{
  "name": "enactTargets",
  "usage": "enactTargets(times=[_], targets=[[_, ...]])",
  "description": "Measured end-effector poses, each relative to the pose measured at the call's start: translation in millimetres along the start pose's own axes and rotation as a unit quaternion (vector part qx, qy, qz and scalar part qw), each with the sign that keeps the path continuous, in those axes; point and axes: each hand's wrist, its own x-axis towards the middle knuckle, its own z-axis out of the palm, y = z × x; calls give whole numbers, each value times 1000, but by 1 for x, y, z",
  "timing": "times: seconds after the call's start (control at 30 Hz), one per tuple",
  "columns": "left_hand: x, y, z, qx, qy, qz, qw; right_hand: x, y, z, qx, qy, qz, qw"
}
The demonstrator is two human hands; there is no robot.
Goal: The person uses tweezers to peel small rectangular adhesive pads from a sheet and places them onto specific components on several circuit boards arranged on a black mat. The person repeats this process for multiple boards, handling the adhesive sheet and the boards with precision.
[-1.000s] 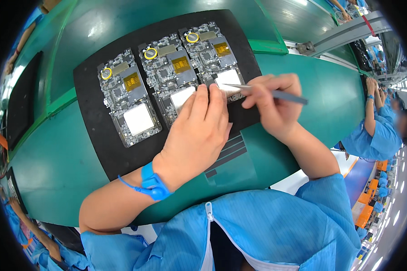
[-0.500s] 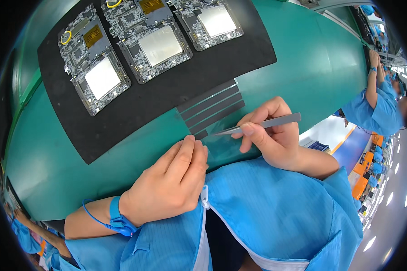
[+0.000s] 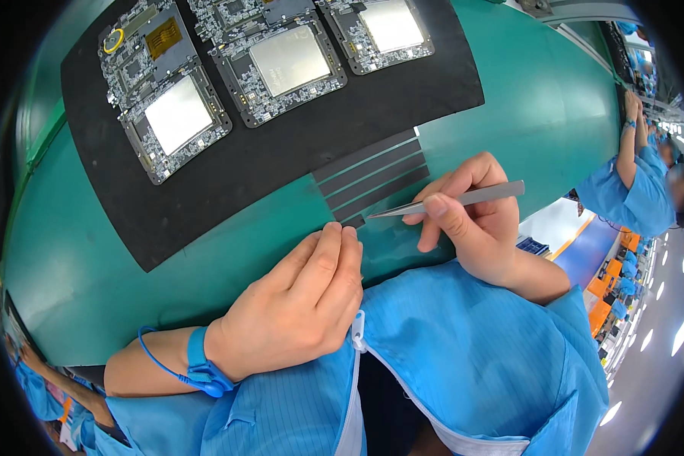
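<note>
In our judgement, working well at the short dark strip point(image 3: 351, 222) means we should be keeping the tweezers point(image 3: 475, 197) low and nearly flat, so that the points are meeting the strip's end rather than digging into the clear film point(image 3: 387, 237) beneath it; we should also be steadying the film with light, flat fingertips, since so thin a sheet is likely to be creasing under a sideways push. Our right hand point(image 3: 480, 228) is grasping the tweezers between thumb and fingers, and their points are aiming leftward from it, just beside the end of the short strip nearest that hand; whether they are touching it, we cannot tell. Our left hand point(image 3: 296, 304) is facing the right one, its fingers bunched together and slightly curled, the tips sitting close against the short strip; we cannot tell whether they are pinching anything. That strip is lying just at the left fingertips, on the film, and the longer dark strips point(image 3: 378, 187) are lying in a row beyond it, ahead and left of the right hand. Farther ahead of both hands, three circuit boards point(image 3: 289, 64) are resting on a black mat point(image 3: 258, 175) on the green desk point(image 3: 539, 91).
</note>
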Motion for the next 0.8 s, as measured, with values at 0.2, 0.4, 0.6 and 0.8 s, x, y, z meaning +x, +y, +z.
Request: enactTargets(times=[0.2,0.4,0.6,0.8], targets=[[0,1,2,-12,8,-8,1000,3,2,3,-24,-29,-34,999],[10,-10,-16,-40,-2,-47,998,47,-31,-5,141,16,-44,989],[32,-55,-19,99,52,-225,968,135,-33,20,4,47,-51,998],[27,-66,-6,112,59,-185,975,142,-22,25,17,12,-50,999]])
